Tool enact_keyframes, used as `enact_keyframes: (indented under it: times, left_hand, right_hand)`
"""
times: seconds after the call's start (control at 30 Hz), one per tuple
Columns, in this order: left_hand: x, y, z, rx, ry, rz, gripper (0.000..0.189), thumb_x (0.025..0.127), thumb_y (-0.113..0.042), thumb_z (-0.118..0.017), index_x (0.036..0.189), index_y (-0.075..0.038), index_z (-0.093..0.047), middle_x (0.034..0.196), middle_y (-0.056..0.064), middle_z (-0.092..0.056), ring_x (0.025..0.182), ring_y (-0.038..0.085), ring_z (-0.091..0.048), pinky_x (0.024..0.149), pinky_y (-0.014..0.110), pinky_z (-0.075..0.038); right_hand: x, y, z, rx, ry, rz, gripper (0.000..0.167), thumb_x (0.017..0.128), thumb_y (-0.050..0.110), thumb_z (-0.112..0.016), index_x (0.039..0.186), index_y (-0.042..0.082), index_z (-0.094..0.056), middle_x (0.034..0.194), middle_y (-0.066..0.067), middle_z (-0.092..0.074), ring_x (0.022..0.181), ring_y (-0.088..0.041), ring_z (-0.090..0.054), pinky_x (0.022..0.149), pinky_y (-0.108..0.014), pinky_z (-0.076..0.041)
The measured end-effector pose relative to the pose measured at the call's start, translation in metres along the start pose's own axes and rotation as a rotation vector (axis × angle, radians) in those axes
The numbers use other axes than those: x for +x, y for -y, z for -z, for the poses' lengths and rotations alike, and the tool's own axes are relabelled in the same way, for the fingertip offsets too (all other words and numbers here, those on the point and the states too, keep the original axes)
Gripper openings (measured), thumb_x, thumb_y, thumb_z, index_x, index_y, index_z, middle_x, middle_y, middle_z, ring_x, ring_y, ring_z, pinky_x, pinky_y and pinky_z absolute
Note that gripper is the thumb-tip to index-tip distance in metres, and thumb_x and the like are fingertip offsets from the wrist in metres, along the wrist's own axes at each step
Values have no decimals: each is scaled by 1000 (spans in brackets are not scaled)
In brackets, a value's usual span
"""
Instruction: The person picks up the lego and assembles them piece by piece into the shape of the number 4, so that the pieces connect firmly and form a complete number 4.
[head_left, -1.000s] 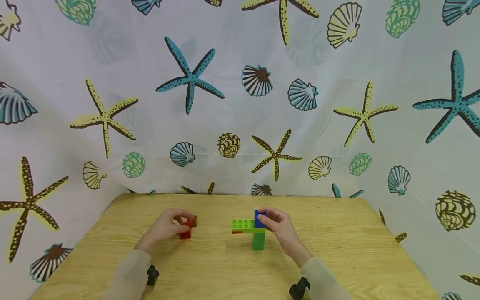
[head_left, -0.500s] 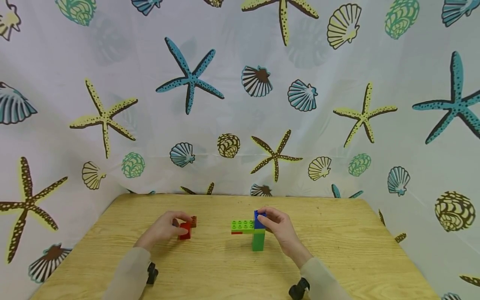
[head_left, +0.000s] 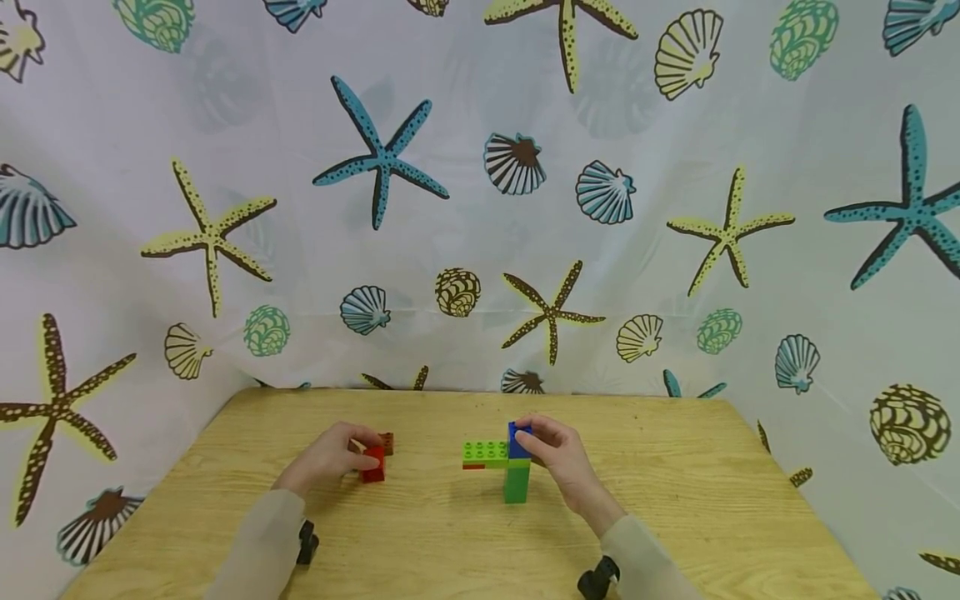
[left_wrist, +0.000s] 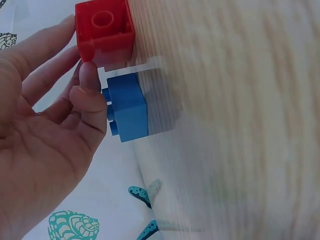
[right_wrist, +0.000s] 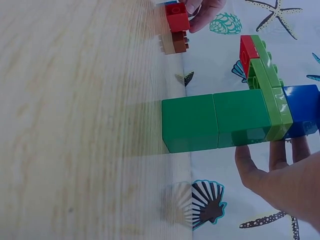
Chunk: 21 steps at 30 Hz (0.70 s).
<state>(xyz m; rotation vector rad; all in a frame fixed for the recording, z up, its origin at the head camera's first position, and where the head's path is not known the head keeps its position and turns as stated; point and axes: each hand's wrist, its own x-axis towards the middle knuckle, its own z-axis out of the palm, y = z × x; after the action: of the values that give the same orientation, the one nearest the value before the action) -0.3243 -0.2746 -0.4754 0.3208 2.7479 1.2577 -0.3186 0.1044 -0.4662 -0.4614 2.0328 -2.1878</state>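
Observation:
My left hand (head_left: pixel 330 454) pinches a red toy brick (head_left: pixel 372 467) between thumb and fingers, low over the left part of the table. Its hollow underside shows in the left wrist view. Beside that hand sits a blue brick (left_wrist: pixel 129 107), hidden in the head view. A brown brick (head_left: pixel 387 443) lies just behind the red one. With my right hand (head_left: pixel 561 454) I grip the dark blue brick (head_left: pixel 517 443) topping a small tower. Below it come a light green layer (head_left: pixel 486 452) jutting left, and dark green bricks (head_left: pixel 516 485). Under the jutting end hangs another red brick (head_left: pixel 474 467).
The wooden table (head_left: pixel 420 542) ends at a hanging white cloth (head_left: pixel 465 225) printed with starfish and shells, which also rises on both sides. Black wrist cameras (head_left: pixel 597 577) sit on both forearms.
My left hand has shifted slightly at the red brick, its thumb now lying on the brick, which has moved a little right and nearer. My right hand and the tower stay put.

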Motion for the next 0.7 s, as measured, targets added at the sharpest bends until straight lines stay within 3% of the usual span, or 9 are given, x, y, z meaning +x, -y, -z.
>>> enact_keyframes:
  times: [0.3, 0.53, 0.7]
  left_hand:
    - [1, 0, -2, 35, 58, -5, 36, 86, -9, -74, 119, 1, -66, 115, 14, -65, 89, 22, -56, 73, 32, -51]
    - [0, 0, -3, 37, 104, -41, 34, 84, -11, -77, 113, -2, -61, 119, 15, -62, 107, 31, -57, 92, 48, -49]
    - [0, -2, -3, 18, 98, -15, 35, 82, -10, -78, 111, -7, -59, 117, 12, -61, 108, 31, -54, 93, 49, -48]
  right_hand:
    - [-1, 1, 0, -9, 2, -1, 36, 93, 26, -68, 122, 5, -65, 119, -7, -65, 103, -17, -64, 102, -51, -47]
    - [-1, 1, 0, -7, 0, -7, 35, 93, 27, -69, 122, 7, -65, 118, -6, -65, 103, -17, -64, 102, -53, -46]
    - [1, 0, 0, -6, 4, -6, 35, 93, 26, -68, 122, 7, -65, 117, -6, -66, 103, -18, -64, 103, -54, -44]
